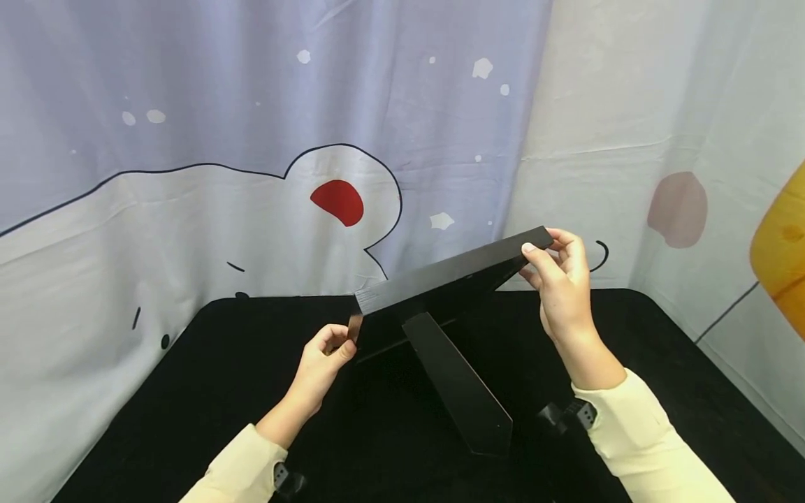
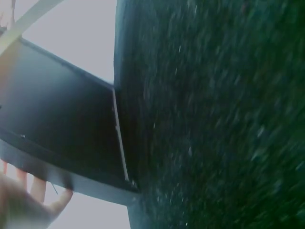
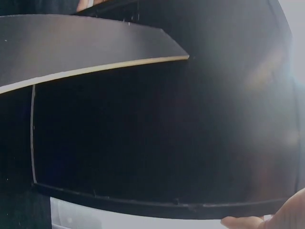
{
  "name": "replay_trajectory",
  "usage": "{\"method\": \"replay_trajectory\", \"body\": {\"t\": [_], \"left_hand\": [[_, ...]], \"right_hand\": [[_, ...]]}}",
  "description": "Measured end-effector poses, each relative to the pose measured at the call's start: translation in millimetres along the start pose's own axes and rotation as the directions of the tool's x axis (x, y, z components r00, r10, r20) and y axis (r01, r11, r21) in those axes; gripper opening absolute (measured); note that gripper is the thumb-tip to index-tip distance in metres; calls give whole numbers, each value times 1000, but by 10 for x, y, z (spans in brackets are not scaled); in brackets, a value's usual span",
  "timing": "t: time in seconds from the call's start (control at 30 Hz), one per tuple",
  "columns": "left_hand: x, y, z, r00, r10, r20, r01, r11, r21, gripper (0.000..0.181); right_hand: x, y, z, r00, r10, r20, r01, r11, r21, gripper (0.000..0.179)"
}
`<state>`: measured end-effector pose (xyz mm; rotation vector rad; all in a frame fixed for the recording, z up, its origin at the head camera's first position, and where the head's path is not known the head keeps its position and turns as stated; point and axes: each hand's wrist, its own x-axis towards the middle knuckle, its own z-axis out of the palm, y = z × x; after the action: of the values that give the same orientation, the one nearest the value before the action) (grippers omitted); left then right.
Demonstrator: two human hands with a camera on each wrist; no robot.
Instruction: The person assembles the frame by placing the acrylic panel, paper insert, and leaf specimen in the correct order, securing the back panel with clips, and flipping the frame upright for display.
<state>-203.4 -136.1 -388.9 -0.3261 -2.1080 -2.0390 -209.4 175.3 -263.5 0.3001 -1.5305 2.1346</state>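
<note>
A black picture frame (image 1: 449, 271) is held up over the black table, tilted, its right end higher than its left. The back faces me, and a flat easel leg (image 1: 462, 388) sticks out from it toward the near side. My left hand (image 1: 317, 363) pinches the lower left edge between thumb and fingers. At the raised right corner, my right hand (image 1: 566, 290) grips the edge, thumb on the near side. The right wrist view shows the smooth dark back panel (image 3: 157, 138) and the leg's pale cut edge (image 3: 109, 67). The front of the frame is hidden.
Black cloth covers the table (image 1: 251, 363). Behind it hangs a pale printed curtain (image 1: 189, 230), close to the table's far edge. A small black device (image 1: 569, 416) sits at the right cuff and another (image 1: 288, 480) at the left.
</note>
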Motion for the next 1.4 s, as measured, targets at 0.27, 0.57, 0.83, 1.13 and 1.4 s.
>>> {"method": "replay_trajectory", "body": {"t": [0.27,0.57,0.83,1.13,1.4], "left_hand": [[-196,57,103,998,-12,-54,13,1000,14,26],[-378,131,220,995,10,-99,-4,998,60,33],[-526,162,333,992,39,-122,-21,989,149,46],[-700,214,480,985,98,-145,-68,978,198,53],[-801,220,614,974,153,-165,-114,968,223,48]], "right_hand": [[90,15,-83,997,22,79,-24,999,24,24],[186,48,-164,986,24,167,-30,999,35,24],[273,82,-236,968,13,251,-39,994,100,25],[370,164,-273,947,-18,322,-50,978,204,26],[443,237,-288,918,-20,395,-93,960,265,27]]}}
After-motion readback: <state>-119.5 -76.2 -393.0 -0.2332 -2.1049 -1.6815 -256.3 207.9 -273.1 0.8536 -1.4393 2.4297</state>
